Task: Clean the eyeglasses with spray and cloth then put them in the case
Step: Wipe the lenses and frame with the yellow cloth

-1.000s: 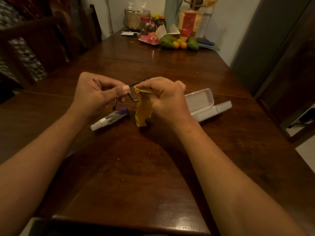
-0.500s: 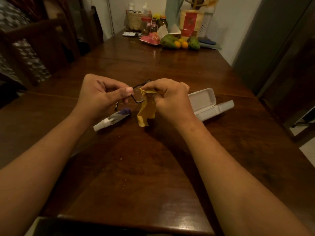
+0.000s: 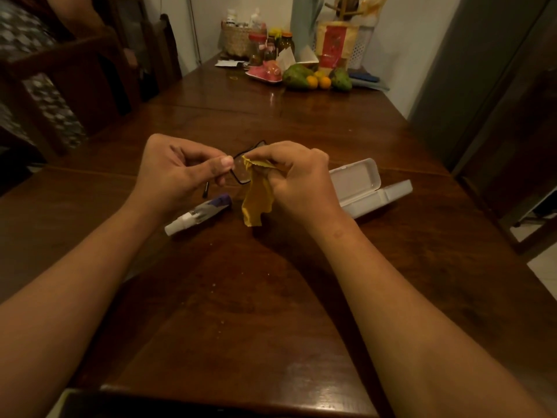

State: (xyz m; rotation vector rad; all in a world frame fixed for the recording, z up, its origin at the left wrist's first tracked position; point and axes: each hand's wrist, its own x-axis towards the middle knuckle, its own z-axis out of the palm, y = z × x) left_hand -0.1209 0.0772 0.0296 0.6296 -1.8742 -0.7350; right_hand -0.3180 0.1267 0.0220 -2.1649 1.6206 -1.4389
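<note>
Dark-framed eyeglasses are held above the wooden table. My left hand pinches their frame between thumb and fingers. My right hand pinches a yellow cloth against one lens, and the rest of the cloth hangs down. A small spray bottle with a white cap and purple end lies on the table under my left hand. An open white glasses case lies just right of my right hand.
Fruit, jars, a basket and a pink dish crowd the table's far end. Wooden chairs stand along the left side. A dark cabinet is at the right.
Both hands keep their hold; the right hand and the cloth shift slightly on the lens. The view itself has drifted a little.
</note>
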